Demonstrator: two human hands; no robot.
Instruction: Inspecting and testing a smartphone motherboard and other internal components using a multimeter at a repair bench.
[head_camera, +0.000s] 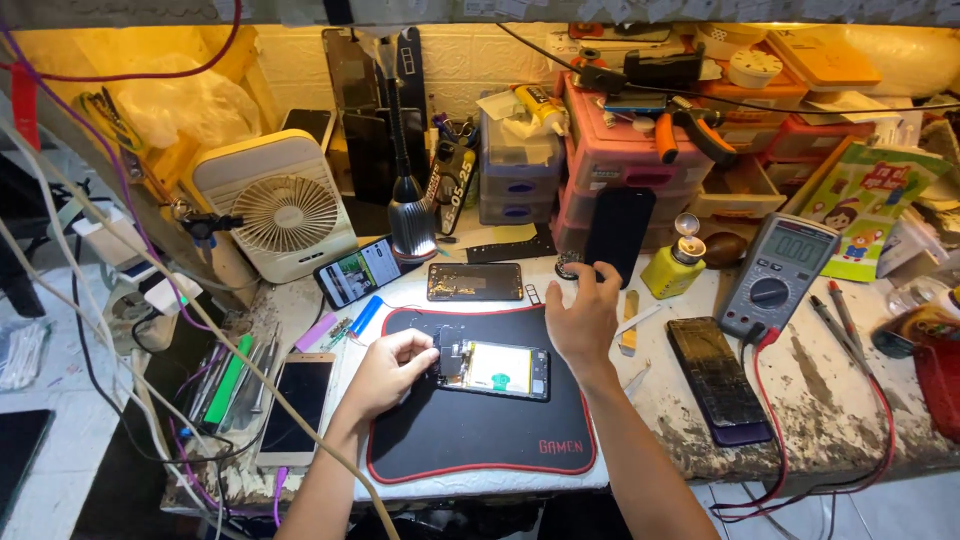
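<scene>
Black mat with a red edge lies at the worktop's front, and the opened phone rests on it, back off, pale battery showing. The left hand pinches the phone's nine o'clock end, fingers closed on its corner. The right hand reaches to twelve o'clock, fingers curled loosely around the lower edge of a dark screen panel leaning on the pink drawers. If that panel slips, I reckon it could topple onto the yellow bottle at its three o'clock. With only one hand steadying it, the phone might skid.
</scene>
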